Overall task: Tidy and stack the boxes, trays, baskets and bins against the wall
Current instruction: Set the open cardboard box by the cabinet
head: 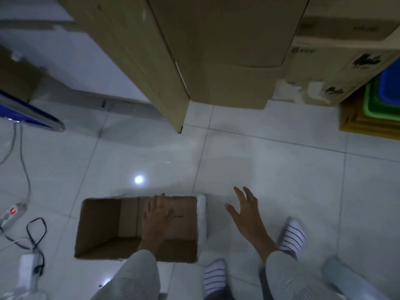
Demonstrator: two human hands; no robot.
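The open cardboard box [136, 228] sits on the floor [270, 169] at the person's feet, well apart from the stacked boxes [216, 50]. The left hand [159, 215] reaches inside, fingers straight, likely to grip its far wall; right hand [244, 207] hovers beside, fingers spread.

Tiled floor [270, 161] bears open carton [104, 230], stacked boxes [216, 61], power strip [10, 213].
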